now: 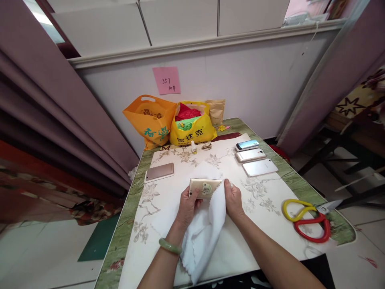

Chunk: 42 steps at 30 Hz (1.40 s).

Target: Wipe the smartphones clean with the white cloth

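Observation:
My left hand [188, 202] grips the left end of a gold phone [200, 188], which has a round sticker on its back. At the phone's right end, my right hand [233, 196] pinches a white cloth [218, 204] against it. The cloth covers that end and hangs down toward me between my forearms. Whether my right fingers also touch the phone behind the cloth is hidden. A green bangle [170, 245] sits on my left wrist.
Another phone [160, 171] lies to the left, and phones [260, 167] lie in a row at right. Large scissors [309, 218] rest near the right edge. Behind stand an orange bag [150, 116], a yellow bag [194, 132] and a small bottle [193, 147].

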Each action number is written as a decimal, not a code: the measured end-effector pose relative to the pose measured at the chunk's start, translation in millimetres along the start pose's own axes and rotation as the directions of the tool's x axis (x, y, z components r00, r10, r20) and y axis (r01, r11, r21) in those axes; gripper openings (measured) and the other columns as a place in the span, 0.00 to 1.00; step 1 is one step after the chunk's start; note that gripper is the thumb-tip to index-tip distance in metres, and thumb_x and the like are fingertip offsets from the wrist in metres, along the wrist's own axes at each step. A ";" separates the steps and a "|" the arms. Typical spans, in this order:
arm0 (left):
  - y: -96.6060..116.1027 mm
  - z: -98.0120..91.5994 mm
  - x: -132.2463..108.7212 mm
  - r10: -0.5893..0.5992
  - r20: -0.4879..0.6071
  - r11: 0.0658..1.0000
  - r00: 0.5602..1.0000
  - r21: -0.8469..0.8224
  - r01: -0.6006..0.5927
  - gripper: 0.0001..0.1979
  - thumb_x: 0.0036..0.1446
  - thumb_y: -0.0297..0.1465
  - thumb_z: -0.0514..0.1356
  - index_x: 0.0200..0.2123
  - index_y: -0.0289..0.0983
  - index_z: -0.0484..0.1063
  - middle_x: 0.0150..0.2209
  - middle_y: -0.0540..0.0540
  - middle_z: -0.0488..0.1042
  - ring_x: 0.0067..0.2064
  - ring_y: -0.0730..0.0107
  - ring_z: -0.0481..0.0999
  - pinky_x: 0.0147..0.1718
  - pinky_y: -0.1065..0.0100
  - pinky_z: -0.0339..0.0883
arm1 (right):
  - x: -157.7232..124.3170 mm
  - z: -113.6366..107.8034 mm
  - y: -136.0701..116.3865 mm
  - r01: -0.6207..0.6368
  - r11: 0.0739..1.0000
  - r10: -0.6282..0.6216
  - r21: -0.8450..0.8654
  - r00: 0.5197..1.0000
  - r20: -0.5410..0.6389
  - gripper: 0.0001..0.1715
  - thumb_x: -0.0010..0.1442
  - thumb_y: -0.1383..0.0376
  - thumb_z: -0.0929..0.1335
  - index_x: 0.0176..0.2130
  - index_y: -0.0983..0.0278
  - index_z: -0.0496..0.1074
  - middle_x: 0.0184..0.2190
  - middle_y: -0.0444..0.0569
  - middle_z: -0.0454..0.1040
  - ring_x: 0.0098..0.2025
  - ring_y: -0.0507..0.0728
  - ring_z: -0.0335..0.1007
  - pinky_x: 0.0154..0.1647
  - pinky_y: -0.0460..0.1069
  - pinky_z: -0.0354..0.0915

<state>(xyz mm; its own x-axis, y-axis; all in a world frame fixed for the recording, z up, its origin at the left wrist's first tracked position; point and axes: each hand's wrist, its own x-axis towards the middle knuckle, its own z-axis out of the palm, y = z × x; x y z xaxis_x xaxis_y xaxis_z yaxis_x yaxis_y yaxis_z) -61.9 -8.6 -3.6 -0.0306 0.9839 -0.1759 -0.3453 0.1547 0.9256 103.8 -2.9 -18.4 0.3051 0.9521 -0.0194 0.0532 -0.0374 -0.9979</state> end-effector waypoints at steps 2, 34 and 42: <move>1.7 0.7 -1.9 -0.019 0.002 1.000 1.000 0.008 0.019 0.19 0.44 0.38 0.71 0.36 0.34 0.72 0.26 0.51 0.73 0.21 0.81 0.63 0.18 0.75 0.55 | -0.5 0.6 -2.7 0.037 0.999 -0.037 -0.020 0.999 0.010 0.28 0.60 0.42 0.62 0.26 0.63 0.67 0.22 0.43 0.68 0.26 0.53 0.61 0.28 0.47 0.60; 1.7 2.0 2.9 0.015 0.071 0.986 0.997 -0.169 -0.003 0.25 0.44 0.27 0.70 0.47 0.35 0.69 0.44 0.42 0.78 0.45 0.60 0.76 0.47 0.59 0.68 | -4.1 -5.6 -5.5 0.265 0.952 -0.186 -0.156 0.900 0.394 0.23 0.61 0.48 0.63 0.24 0.61 0.63 0.20 0.40 0.61 0.25 0.51 0.57 0.27 0.45 0.56; 4.7 1.5 0.5 0.003 -0.027 0.970 1.000 -0.244 -0.009 0.23 0.43 0.29 0.70 0.45 0.36 0.73 0.41 0.44 0.79 0.39 0.65 0.77 0.41 0.64 0.70 | -0.1 -9.1 -1.5 -0.017 0.980 -0.010 0.198 0.991 0.136 0.27 0.65 0.45 0.55 0.32 0.61 0.68 0.26 0.46 0.71 0.28 0.56 0.66 0.32 0.49 0.64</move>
<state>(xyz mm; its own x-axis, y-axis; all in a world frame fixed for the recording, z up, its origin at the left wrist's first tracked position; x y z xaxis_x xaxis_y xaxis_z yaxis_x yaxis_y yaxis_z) -62.1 -7.2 1.1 -0.0568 0.9816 -0.1824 -0.5637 0.1193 0.8173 112.3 -5.7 -16.4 0.1726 0.9848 -0.0177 -0.1413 0.0069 -0.9899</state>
